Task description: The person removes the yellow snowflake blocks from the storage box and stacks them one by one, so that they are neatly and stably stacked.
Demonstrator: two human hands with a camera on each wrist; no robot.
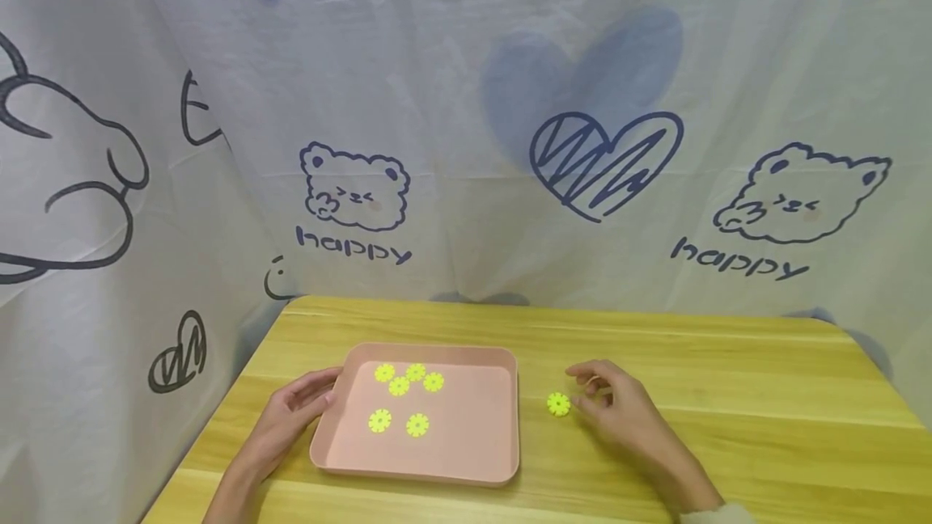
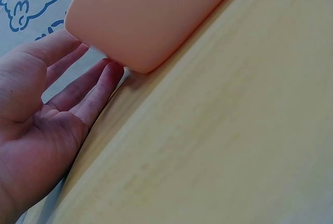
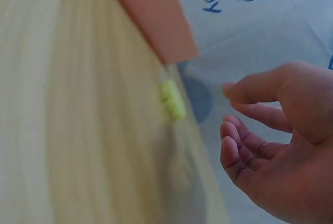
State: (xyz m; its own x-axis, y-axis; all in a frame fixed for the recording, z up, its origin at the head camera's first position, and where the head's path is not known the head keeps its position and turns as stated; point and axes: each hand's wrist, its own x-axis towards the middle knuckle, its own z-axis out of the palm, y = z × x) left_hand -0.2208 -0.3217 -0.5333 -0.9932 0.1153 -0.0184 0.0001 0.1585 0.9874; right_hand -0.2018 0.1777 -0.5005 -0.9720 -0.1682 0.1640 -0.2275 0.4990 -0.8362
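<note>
A pink tray lies on the table, with several yellow notched discs flat inside it. At its left side is my left hand, thumb and fingertips touching the outer wall near the rim. The left wrist view shows that hand with fingers extended against the tray's corner. To the right of the tray, a single yellow disc lies on the wood. My right hand hovers just right of it, fingers loosely bent and holding nothing. In the right wrist view a gap separates the fingers from the yellow disc.
The wooden table extends to the right and behind the tray. A pale cloth printed with hearts, bear faces and lettering hangs along the table's back and left sides.
</note>
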